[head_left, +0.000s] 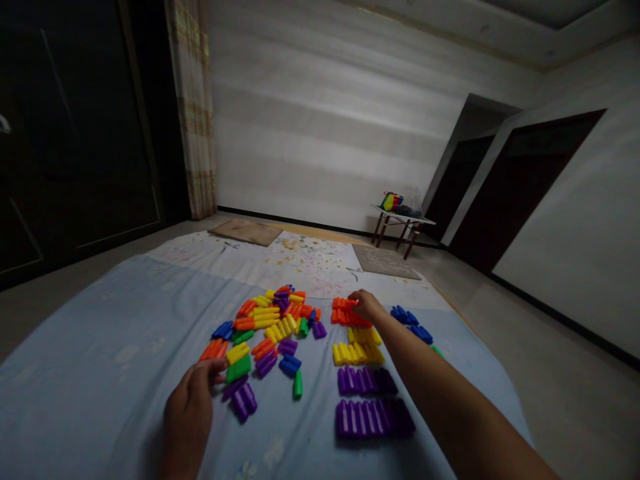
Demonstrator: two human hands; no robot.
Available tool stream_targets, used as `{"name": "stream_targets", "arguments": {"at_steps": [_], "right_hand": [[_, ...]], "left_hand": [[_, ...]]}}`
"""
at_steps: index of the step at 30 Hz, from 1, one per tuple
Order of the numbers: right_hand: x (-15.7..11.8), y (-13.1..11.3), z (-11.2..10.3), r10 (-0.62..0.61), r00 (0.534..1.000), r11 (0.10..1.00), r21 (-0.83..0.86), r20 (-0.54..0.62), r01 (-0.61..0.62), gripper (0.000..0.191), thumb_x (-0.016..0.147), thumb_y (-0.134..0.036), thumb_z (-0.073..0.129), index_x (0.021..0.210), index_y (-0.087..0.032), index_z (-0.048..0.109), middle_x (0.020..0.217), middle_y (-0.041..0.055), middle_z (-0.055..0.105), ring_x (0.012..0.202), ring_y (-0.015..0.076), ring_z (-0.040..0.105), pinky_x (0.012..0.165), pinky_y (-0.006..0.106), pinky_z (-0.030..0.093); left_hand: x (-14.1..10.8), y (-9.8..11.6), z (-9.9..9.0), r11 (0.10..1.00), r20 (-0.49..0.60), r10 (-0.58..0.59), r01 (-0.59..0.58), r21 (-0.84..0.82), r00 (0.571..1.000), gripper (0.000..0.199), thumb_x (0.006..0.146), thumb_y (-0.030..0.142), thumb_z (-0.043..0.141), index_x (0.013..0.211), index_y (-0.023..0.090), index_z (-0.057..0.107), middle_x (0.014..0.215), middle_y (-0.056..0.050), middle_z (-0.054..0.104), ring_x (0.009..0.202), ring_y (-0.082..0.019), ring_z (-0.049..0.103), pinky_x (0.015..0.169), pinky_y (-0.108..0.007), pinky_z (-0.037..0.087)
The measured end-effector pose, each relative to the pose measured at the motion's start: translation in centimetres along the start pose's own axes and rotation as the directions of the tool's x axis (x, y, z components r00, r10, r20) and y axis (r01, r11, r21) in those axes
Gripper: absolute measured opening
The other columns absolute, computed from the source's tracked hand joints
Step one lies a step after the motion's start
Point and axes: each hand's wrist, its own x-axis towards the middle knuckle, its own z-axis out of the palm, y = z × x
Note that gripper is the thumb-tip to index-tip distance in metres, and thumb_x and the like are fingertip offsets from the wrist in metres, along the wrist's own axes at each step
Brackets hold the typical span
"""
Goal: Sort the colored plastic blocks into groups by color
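Note:
My left hand (193, 400) is at the near left edge of a loose heap of plastic toy pieces, its slightly parted fingertips against a green piece (239, 369). Just beyond those fingers lies an orange piece (214, 350); a purple piece (244, 401) is on the near side. Farther off, my right hand (367, 307) has its fingers closed at an orange toy piece (345, 303) in the orange rows. Part of that piece is hidden by the hand. Yellow rows (357, 353) and purple rows (373, 419) lie lined up nearer to me, partly beneath my forearm in view.
Blue pieces (420, 333) and a partly hidden green piece (437, 351) lie right of my right forearm. A single green piece (298, 385) sits between heap and rows. Two flat mats (245, 231) lie at the bed's far edge. Beyond stands a small table (403, 217).

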Motion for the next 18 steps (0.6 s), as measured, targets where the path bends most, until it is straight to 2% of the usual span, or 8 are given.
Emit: {"name": "stream_targets", "arguments": {"at_steps": [3, 5, 8, 10, 14, 18], "right_hand": [[-0.6, -2.0, -0.4, -0.045, 0.999, 0.999, 0.019, -0.024, 0.045, 0.034, 0.074, -0.011, 0.054, 0.107, -0.016, 0.063, 0.105, 0.0090, 0.060, 0.089, 0.0153, 0.058, 0.079, 0.023, 0.041], [-1.4, -4.3, -0.6, -0.100, 0.995, 0.994, 0.039, -0.025, 0.101, 0.033, 0.078, -0.015, 0.052, 0.109, -0.016, 0.062, 0.105, 0.0083, 0.060, 0.086, 0.0133, 0.059, 0.077, 0.022, 0.042], [-3.0, -8.5, -0.3, -0.206, 0.978, 0.976, 0.070, 0.017, 0.204, 0.027, 0.080, -0.023, 0.052, 0.104, -0.021, 0.065, 0.096, 0.0044, 0.064, 0.079, 0.0114, 0.059, 0.073, 0.020, 0.042], [-4.1, -11.3, 0.2, -0.299, 0.950, 0.954, 0.052, 0.091, 0.296, 0.024, 0.081, -0.030, 0.052, 0.096, -0.020, 0.067, 0.092, 0.0048, 0.065, 0.081, 0.0133, 0.059, 0.071, 0.022, 0.041], [-5.1, -15.0, 1.9, -0.205, 0.969, 0.975, -0.059, 0.140, 0.215, 0.033, 0.076, -0.044, 0.054, 0.096, -0.020, 0.066, 0.098, 0.0082, 0.065, 0.086, 0.0186, 0.060, 0.070, 0.025, 0.041], [-5.1, -15.9, 3.2, -0.146, 0.982, 0.987, -0.054, 0.118, 0.153, 0.026, 0.075, -0.033, 0.055, 0.095, -0.020, 0.065, 0.100, 0.0076, 0.065, 0.090, 0.0191, 0.059, 0.071, 0.025, 0.040]], "left_hand": [[0.3, -0.8, 0.1, 0.999, 0.005, 0.031, -0.031, -0.018, 0.999, 0.036, 0.070, 0.045, 0.035, 0.077, 0.019, 0.059, 0.081, -0.004, 0.064, 0.074, -0.020, 0.060, 0.068, -0.031, 0.050], [0.5, -1.2, 0.2, 0.999, 0.000, 0.042, -0.042, -0.021, 0.999, 0.035, 0.071, 0.045, 0.035, 0.076, 0.019, 0.059, 0.081, -0.004, 0.064, 0.073, -0.019, 0.060, 0.067, -0.031, 0.050], [0.5, -1.3, 0.3, 0.998, -0.005, 0.057, -0.057, -0.020, 0.998, 0.034, 0.072, 0.044, 0.035, 0.076, 0.020, 0.059, 0.081, -0.004, 0.064, 0.072, -0.019, 0.060, 0.067, -0.031, 0.050], [0.5, -1.2, 0.3, 0.997, -0.003, 0.074, -0.074, -0.021, 0.997, 0.034, 0.073, 0.044, 0.035, 0.076, 0.020, 0.059, 0.081, -0.004, 0.065, 0.072, -0.019, 0.060, 0.067, -0.031, 0.050], [0.3, -1.0, 0.2, 0.997, 0.011, 0.077, -0.077, -0.019, 0.997, 0.036, 0.073, 0.045, 0.035, 0.077, 0.020, 0.059, 0.085, -0.005, 0.065, 0.072, -0.019, 0.060, 0.068, -0.031, 0.050], [0.1, -0.7, 0.1, 0.997, 0.001, 0.070, -0.070, -0.023, 0.998, 0.037, 0.075, 0.046, 0.034, 0.078, 0.019, 0.059, 0.083, -0.005, 0.065, 0.074, -0.020, 0.060, 0.067, -0.032, 0.049]]}}
